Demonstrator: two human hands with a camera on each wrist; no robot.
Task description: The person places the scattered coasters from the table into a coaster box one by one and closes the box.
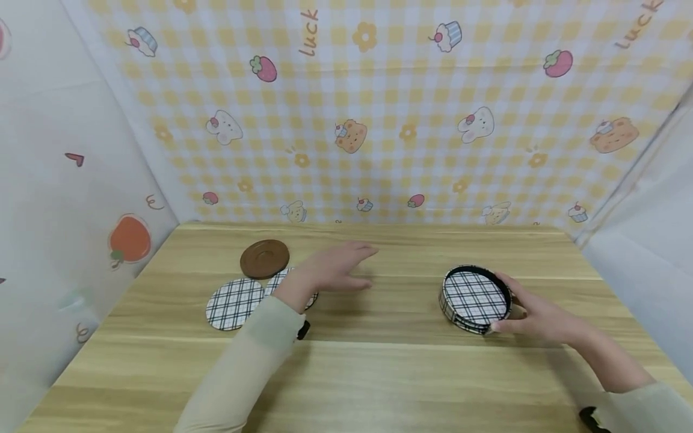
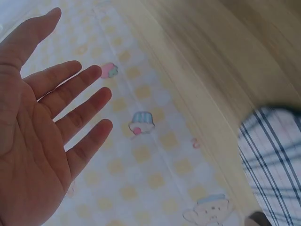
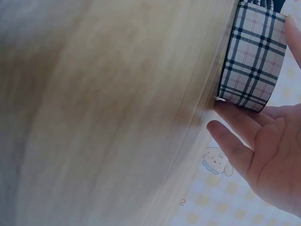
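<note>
Plaid covers the round, shallow tin [image 1: 474,299] that sits on the pale wooden surface [image 1: 379,373] at about 3 o'clock from its middle: black lines with thin red ones on white, across its flat top and down its side wall [image 3: 254,56], with a dark rim along the far edge. The right hand [image 1: 533,316] cups the tin from its 4 o'clock side, thumb and fingers curled against the wall, fingertips [image 3: 225,106] touching its lower edge. The left hand [image 1: 335,269] hovers near the centre of the surface with palm down and fingers [image 2: 80,101] spread straight, holding nothing and well apart from the tin. At 9 o'clock from that hand lie two flat round plaid coasters [image 1: 234,304], the nearer one partly hidden under the wrist and cream sleeve [image 1: 243,373], and just beyond them, at 11 o'clock, a round brown wooden saucer [image 1: 264,258]. Bare surface lies between the left hand and the tin. A yellow checked backdrop [image 1: 379,108] with printed bears, strawberries and cupcakes stands behind.
</note>
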